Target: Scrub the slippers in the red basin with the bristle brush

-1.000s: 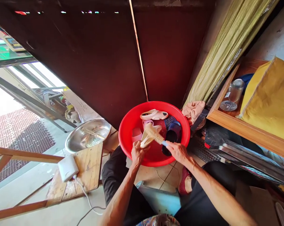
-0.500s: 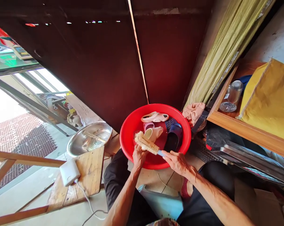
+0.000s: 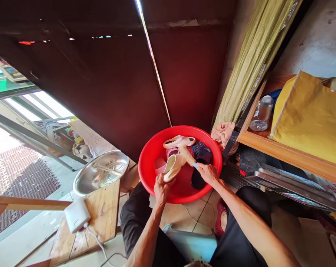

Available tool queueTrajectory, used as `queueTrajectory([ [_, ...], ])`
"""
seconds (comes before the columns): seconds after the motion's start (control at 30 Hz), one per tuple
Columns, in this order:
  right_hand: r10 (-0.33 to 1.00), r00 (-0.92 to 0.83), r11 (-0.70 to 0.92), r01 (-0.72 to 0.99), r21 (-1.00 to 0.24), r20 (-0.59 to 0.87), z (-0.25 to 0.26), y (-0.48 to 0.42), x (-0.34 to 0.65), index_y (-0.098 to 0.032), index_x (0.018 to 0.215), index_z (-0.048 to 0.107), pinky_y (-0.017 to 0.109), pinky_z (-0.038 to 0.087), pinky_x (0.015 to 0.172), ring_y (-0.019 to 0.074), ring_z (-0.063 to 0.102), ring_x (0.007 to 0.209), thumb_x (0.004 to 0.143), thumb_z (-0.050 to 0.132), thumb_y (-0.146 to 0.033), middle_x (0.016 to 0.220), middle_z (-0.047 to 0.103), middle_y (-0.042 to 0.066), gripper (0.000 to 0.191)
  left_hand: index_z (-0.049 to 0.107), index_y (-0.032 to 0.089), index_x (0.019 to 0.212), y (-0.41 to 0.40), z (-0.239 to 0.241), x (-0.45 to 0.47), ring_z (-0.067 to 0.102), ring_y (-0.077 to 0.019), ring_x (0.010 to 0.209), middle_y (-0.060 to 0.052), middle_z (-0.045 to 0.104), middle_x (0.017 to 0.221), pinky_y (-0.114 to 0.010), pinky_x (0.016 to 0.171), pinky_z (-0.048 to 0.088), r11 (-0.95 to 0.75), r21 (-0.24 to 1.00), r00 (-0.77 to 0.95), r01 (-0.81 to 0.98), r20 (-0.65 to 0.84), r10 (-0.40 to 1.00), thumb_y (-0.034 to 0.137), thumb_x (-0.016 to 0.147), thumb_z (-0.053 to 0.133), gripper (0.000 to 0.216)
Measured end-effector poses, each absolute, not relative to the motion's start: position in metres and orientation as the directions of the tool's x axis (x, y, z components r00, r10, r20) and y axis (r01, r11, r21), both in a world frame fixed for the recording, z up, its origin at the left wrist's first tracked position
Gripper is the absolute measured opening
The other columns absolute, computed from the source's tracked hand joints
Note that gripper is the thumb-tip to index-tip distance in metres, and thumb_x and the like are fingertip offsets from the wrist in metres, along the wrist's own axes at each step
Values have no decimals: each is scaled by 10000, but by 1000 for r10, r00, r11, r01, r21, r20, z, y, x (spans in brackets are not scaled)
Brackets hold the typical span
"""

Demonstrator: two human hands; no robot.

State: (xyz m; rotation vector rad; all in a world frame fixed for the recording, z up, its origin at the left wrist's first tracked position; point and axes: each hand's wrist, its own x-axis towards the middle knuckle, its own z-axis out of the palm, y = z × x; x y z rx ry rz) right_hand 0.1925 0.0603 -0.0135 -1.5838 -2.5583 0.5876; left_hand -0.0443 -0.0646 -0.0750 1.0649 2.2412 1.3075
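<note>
My left hand (image 3: 162, 187) grips a cream clog (image 3: 173, 167) by its heel, tilted over a red basin (image 3: 145, 163). In my right hand (image 3: 208, 173) is the blue handle of a scrub brush (image 3: 187, 155), whose tan bristles are slightly blurred and lie by the clog's toe; whether they touch it I cannot tell. Inside the basin another cream clog (image 3: 172, 142) lies at the back. Dark blue slippers (image 3: 204, 154) are at the right, and pinkish footwear (image 3: 160, 165) shows at the left, partly covered by the clog.
A steel bowl (image 3: 101, 172) stands left of the basin, behind a wooden board (image 3: 104, 211) bearing a white corded device (image 3: 77, 215). To the right are a pink cloth (image 3: 223, 132) and a wooden shelf (image 3: 290, 152) with a jar (image 3: 262, 113) and yellow bag (image 3: 309, 111).
The brush has moved from lying across the held clog to its far right, toward the toe. My left hand still holds the clog, now more exposed. The whole view has shifted slightly.
</note>
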Motion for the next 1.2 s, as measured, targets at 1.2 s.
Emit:
queueTrajectory([
  [1.2,832,-543,472,800,-371,-113,-28,32,210,-338,1441,715,234,467,695,197,787,899,1124,441,-382,1028,848,66,421,760,169,1265,-53,-69,-63,787,-247,860,-142,757,1180,-385,767,668,326,943,-526,-71,-313,791,489,831,769,539],
])
